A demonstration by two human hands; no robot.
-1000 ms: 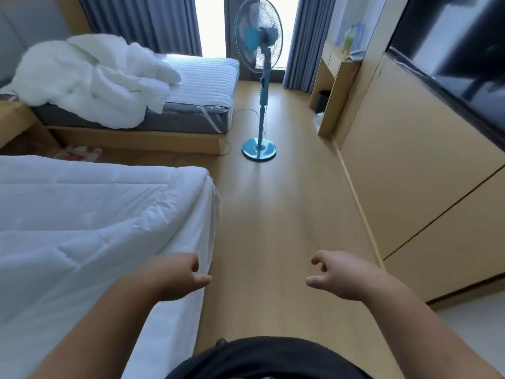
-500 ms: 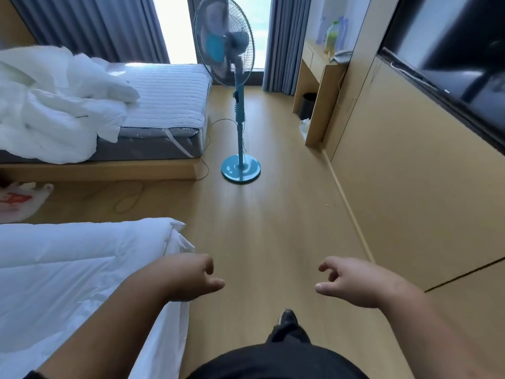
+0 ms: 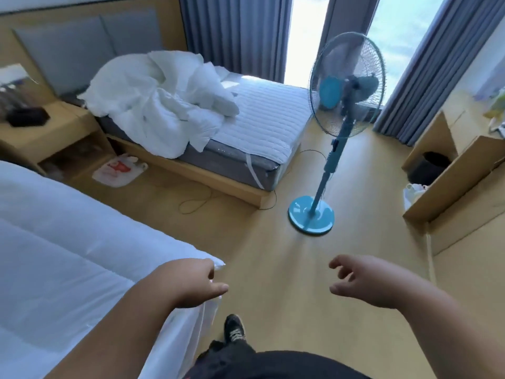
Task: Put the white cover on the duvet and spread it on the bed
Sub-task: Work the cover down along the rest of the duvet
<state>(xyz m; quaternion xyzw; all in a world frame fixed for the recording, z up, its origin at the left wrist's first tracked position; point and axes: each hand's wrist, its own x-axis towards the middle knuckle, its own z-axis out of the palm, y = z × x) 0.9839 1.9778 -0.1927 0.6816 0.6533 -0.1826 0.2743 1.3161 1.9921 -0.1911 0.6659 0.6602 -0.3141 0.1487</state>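
A white quilted duvet (image 3: 60,255) lies spread over the near bed at lower left, its corner reaching the bed's foot. On the far bed (image 3: 262,127) a heap of crumpled white bedding (image 3: 161,105) sits near the headboard, on a bare quilted mattress pad. My left hand (image 3: 188,283) hovers over the near duvet's corner, fingers loosely curled, holding nothing. My right hand (image 3: 363,283) hangs over the wooden floor to the right, fingers loosely curled and empty.
A blue standing fan (image 3: 344,88) stands on its round base (image 3: 311,214) at the far bed's foot, with a cable (image 3: 196,203) looping over the floor. A nightstand (image 3: 46,132) and plastic bag (image 3: 117,170) sit between the beds. A wooden desk (image 3: 453,170) with a black bin (image 3: 429,168) is at right.
I have stepped forward and my view has swung left, bringing the far bed and nightstand into fuller view. Both hands stay empty, held out in front.
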